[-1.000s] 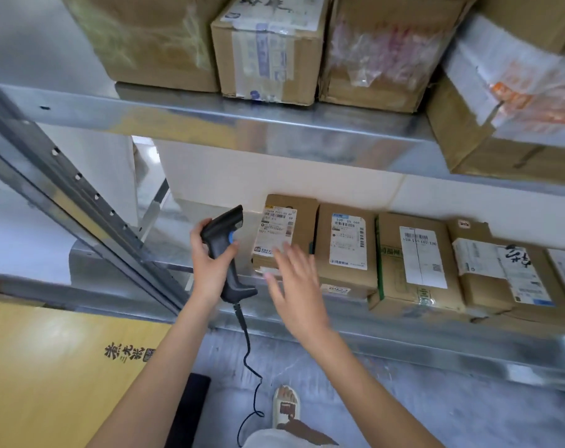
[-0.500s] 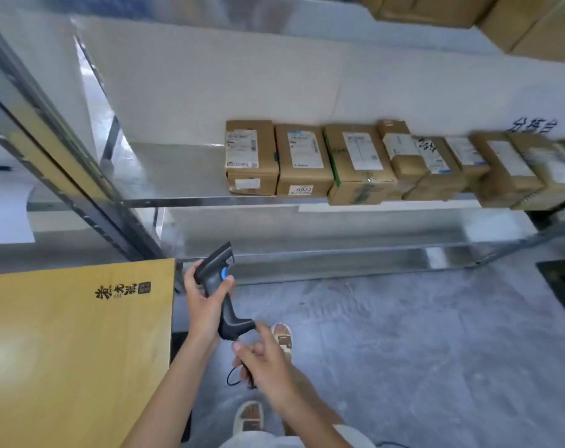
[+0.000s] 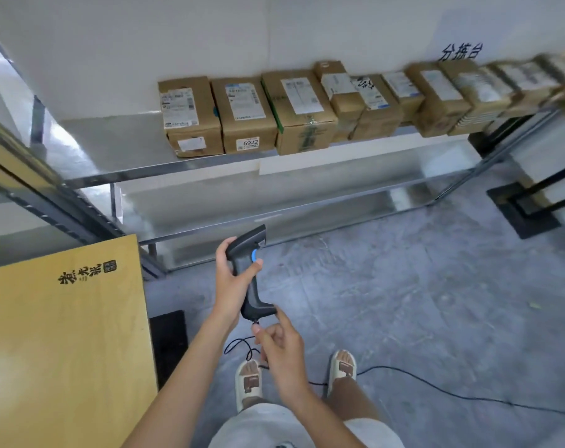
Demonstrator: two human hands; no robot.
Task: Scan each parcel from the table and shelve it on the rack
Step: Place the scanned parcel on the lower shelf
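Your left hand (image 3: 234,287) grips the scanner (image 3: 249,273) by its handle, thumb beside the blue button, low in front of the rack (image 3: 190,168). Your right hand (image 3: 282,352) sits just under the scanner's base, fingers curled and pinching its black cable (image 3: 242,345). The parcels (image 3: 248,114) stand in a row on the rack's shelf, against the wall, well apart from both hands; the yellow table (image 3: 61,334) lies left of the rack's near post.
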